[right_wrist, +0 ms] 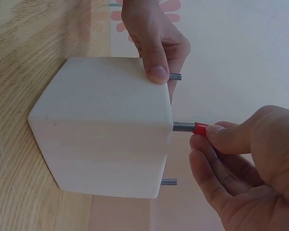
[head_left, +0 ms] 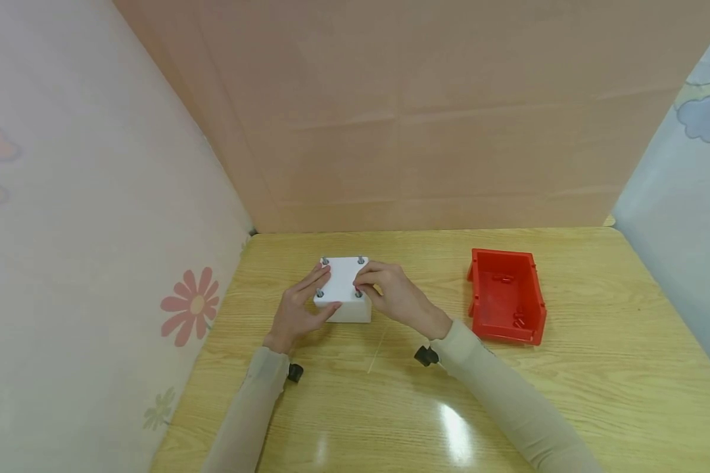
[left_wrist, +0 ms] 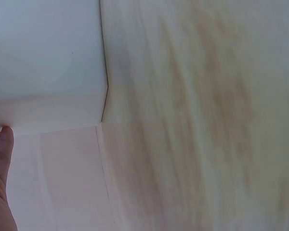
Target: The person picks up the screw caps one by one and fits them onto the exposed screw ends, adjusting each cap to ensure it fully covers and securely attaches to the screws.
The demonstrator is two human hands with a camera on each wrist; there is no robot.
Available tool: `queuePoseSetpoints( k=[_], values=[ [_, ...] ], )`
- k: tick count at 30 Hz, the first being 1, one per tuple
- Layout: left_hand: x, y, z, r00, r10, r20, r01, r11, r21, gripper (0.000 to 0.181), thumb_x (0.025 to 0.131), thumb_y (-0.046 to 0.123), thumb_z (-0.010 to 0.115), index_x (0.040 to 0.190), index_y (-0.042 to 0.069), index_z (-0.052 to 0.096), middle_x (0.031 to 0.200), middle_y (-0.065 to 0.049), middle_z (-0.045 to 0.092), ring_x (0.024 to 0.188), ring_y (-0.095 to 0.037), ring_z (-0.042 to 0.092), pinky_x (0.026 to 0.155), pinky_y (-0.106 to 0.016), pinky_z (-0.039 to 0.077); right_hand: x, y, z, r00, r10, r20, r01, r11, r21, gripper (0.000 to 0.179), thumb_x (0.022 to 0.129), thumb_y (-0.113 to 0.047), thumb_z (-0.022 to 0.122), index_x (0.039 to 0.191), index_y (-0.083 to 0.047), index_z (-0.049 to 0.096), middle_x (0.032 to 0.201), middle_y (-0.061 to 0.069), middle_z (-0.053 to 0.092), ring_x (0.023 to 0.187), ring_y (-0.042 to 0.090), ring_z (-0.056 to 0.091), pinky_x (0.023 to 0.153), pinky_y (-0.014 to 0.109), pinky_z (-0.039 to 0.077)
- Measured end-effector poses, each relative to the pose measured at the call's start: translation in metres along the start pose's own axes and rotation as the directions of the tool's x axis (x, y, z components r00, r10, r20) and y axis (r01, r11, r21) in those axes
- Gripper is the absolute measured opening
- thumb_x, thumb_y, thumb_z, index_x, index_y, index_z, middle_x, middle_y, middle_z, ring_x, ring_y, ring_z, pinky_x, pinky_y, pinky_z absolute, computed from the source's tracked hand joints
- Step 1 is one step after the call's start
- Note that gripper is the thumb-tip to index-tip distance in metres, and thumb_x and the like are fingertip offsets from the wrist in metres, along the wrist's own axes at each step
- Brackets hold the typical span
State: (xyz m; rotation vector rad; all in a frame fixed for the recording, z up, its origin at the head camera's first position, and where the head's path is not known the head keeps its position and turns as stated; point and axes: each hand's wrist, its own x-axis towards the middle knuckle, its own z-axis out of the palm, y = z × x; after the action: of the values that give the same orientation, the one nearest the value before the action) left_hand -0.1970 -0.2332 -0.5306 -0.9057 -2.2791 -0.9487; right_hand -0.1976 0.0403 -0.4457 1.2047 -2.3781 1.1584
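A white block (head_left: 344,279) stands on the table, with several threaded metal studs rising from the corners of its top. My left hand (head_left: 296,312) holds the block at its left side, the thumb against the near face and the fingers across the top. At the near right corner, my right hand (head_left: 399,295) pinches a small red cap (right_wrist: 200,128) between thumb and fingertips. In the right wrist view the cap sits at the tip of a stud (right_wrist: 184,126), in line with it. Only part of the left hand (left_wrist: 1,168) shows in the left wrist view.
To the right on the wooden table (head_left: 591,315) stands a red bin (head_left: 538,289) with several small red pieces (head_left: 519,320) inside. A brown panel (head_left: 402,144) rises behind the table, and a patterned wall covering (head_left: 94,197) stands on the left.
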Motion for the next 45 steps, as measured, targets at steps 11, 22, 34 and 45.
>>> queuePoseSetpoints(
  k=[11, 22, 34, 45],
  values=[
    [-0.0014, 0.0001, -0.0011, 1.0, -0.003, -0.001, 0.003, 1.0, -0.005, 0.062, 0.089, 0.027, 0.09, 0.137, -0.005, 0.069, 0.147, -0.019, 0.065, 0.141, -0.041, 0.059, 0.111, -0.039, 0.054, -0.0006, 0.0, 0.0025, 1.0, -0.001, 0.009, 0.001, 1.0, 0.008, 0.009, 0.096, 0.006, 0.075, 0.099, 0.001, 0.082, 0.101, 0.007, 0.078, 0.094, 0.019, 0.077, 0.083, 0.029, 0.066],
    [0.0009, 0.0006, 0.0007, 1.0, 0.011, -0.01, -0.012, 1.0, -0.011, 0.064, 0.081, 0.017, 0.095, 0.135, -0.006, 0.069, 0.146, -0.021, 0.066, 0.14, -0.042, 0.059, 0.11, -0.042, 0.055, -0.0011, -0.0006, 0.0017, 0.999, 0.026, 0.025, -0.026, 1.0, 0.001, 0.012, 0.097, 0.008, 0.072, 0.102, 0.002, 0.082, 0.102, 0.009, 0.079, 0.094, 0.02, 0.079, 0.083, 0.027, 0.066],
    [-0.0003, -0.0023, 0.0008, 1.0, 0.011, -0.01, -0.011, 1.0, -0.003, 0.062, 0.091, 0.032, 0.088, 0.135, -0.006, 0.07, 0.146, -0.021, 0.066, 0.14, -0.042, 0.06, 0.114, -0.033, 0.051, -0.0004, 0.0, 0.0027, 0.999, 0.021, 0.039, -0.021, 1.0, -0.007, 0.012, 0.097, 0.008, 0.071, 0.102, 0.002, 0.081, 0.103, 0.01, 0.08, 0.094, 0.02, 0.079, 0.082, 0.027, 0.066],
    [0.001, 0.0004, 0.0001, 1.0, 0.011, -0.004, -0.011, 1.0, -0.002, 0.062, 0.088, 0.028, 0.091, 0.136, -0.005, 0.07, 0.146, -0.019, 0.066, 0.141, -0.041, 0.059, 0.11, -0.04, 0.055, -0.0006, 0.0003, 0.0031, 0.999, 0.025, 0.043, -0.024, 1.0, -0.017, 0.013, 0.097, 0.009, 0.072, 0.102, 0.001, 0.082, 0.102, 0.008, 0.081, 0.094, 0.019, 0.079, 0.081, 0.027, 0.066]
  ],
)
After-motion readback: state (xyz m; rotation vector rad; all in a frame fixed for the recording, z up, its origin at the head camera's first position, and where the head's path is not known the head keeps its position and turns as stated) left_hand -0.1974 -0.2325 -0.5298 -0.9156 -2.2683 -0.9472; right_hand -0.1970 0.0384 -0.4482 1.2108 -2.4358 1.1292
